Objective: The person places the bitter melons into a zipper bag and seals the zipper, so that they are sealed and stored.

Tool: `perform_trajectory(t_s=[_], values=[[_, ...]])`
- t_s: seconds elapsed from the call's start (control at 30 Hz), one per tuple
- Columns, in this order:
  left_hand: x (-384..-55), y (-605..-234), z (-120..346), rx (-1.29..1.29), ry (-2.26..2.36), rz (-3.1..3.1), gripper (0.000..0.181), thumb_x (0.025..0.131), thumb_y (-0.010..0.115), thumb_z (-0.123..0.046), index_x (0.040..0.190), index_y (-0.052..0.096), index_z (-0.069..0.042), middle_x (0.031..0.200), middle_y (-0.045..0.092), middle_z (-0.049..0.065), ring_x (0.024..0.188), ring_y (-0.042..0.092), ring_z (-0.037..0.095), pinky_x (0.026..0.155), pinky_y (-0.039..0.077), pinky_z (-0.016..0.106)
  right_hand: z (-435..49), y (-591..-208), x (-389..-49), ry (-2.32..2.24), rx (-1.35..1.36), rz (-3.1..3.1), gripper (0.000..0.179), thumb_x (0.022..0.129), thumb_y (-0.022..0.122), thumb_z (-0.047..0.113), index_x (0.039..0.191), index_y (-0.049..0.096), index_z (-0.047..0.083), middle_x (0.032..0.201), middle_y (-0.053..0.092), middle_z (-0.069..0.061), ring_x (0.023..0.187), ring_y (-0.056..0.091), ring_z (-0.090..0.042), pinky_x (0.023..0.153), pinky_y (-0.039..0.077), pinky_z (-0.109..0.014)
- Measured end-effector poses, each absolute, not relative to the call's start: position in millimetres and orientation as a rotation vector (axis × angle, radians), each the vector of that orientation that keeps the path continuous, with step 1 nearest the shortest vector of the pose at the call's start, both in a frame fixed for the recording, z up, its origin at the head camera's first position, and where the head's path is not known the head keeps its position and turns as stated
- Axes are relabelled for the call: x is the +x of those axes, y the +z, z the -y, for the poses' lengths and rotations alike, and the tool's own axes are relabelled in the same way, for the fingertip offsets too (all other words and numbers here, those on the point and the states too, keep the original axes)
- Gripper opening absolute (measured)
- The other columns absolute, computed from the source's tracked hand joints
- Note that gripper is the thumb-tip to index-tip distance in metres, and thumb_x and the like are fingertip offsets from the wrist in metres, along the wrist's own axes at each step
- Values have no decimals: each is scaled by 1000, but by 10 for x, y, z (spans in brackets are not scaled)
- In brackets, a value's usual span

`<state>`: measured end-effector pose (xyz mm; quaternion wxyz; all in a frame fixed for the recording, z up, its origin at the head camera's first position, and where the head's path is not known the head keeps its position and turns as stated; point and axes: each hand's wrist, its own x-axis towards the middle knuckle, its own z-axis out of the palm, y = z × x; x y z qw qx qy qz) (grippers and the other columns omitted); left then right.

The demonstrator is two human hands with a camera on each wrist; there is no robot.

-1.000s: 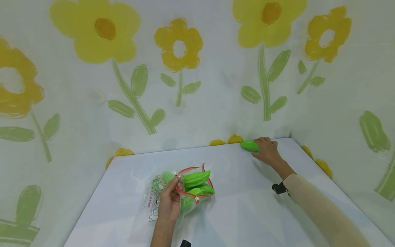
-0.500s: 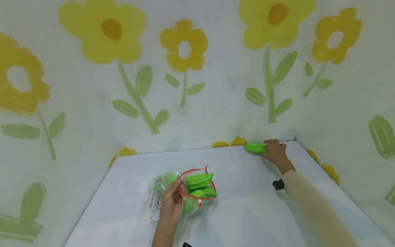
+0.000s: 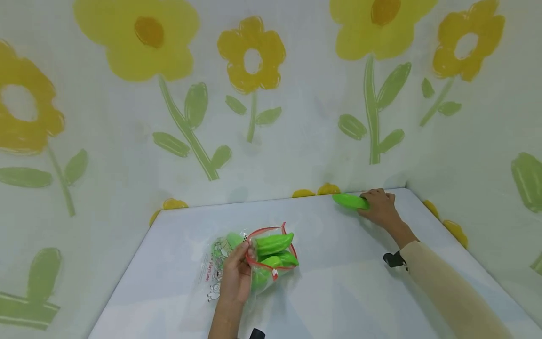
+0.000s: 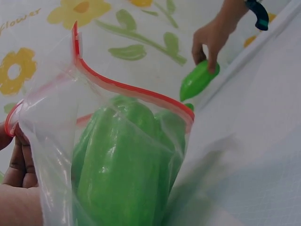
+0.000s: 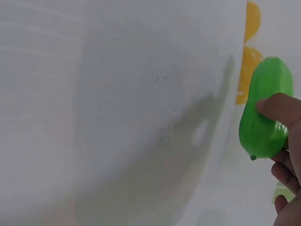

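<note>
In the head view my left hand [image 3: 235, 278] pinches the side of a clear zip bag [image 3: 213, 278] with a red seal, keeping its mouth open. Several green ridged, gourd-shaped vegetables [image 3: 273, 244] fill the bag, some poking out of the mouth. The left wrist view shows them large behind the clear plastic [image 4: 56, 155]. At the far right of the table my right hand [image 3: 378, 207] grips another green gourd-shaped vegetable [image 3: 349, 201]. In the right wrist view the thumb [image 5: 280, 107] lies across this vegetable [image 5: 268, 136], with fingers behind it. It appears held just off the tabletop.
The white table [image 3: 330, 282] backs onto a pale wall [image 3: 296, 117] painted with yellow flowers. Another flowered wall [image 3: 499, 155] stands along the right side, close to my right hand. Black wrist gear [image 3: 394, 260] shows at my right cuff.
The green vegetable in my right hand has risen slightly and tilted, its tip up to the left. My left hand keeps its hold on the bag. The head view has shifted a little.
</note>
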<state>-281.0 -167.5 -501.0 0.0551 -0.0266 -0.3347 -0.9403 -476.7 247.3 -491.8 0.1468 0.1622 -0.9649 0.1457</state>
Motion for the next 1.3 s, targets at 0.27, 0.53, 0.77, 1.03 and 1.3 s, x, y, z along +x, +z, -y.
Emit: perform_trajectory(t_s=[0.27,0.53,0.77,1.03,1.3], values=[[-2803,-4969,1659,-59,-2866,1004,17,102,55,-6,93,69,-5,82,64,3,73,60,10,67,52,18,-2371,-4749,-4314,440,612,2621,45,77,87,24,114,68,4,115,65,-18,111,50,-38,86,31,-60],[-2814,-4940,1640,-30,-2860,1021,14,102,57,-8,93,68,-4,81,63,3,73,59,11,67,52,18,-2154,-4646,-3957,483,779,2479,45,70,92,20,107,70,7,109,66,-11,107,52,-30,88,31,-61],[-2800,-4948,1635,2,-2868,1020,11,101,59,-9,94,67,-4,82,63,3,73,59,10,67,53,18,-1987,-4637,-3683,500,858,2431,45,68,93,21,106,70,9,107,66,-7,105,53,-27,85,32,-57],[-2792,-4964,1627,16,-2870,1014,8,99,62,-10,95,67,-4,84,62,4,74,60,10,68,53,18,-1842,-4652,-3507,500,920,2422,46,68,93,24,106,71,11,107,66,-3,105,53,-24,85,31,-54],[-2796,-4952,1634,31,-2874,998,9,99,62,-10,95,67,-4,84,63,4,74,60,10,67,53,18,-1748,-4675,-3435,523,979,2374,46,67,93,25,106,70,13,107,66,0,105,53,-22,86,31,-52]])
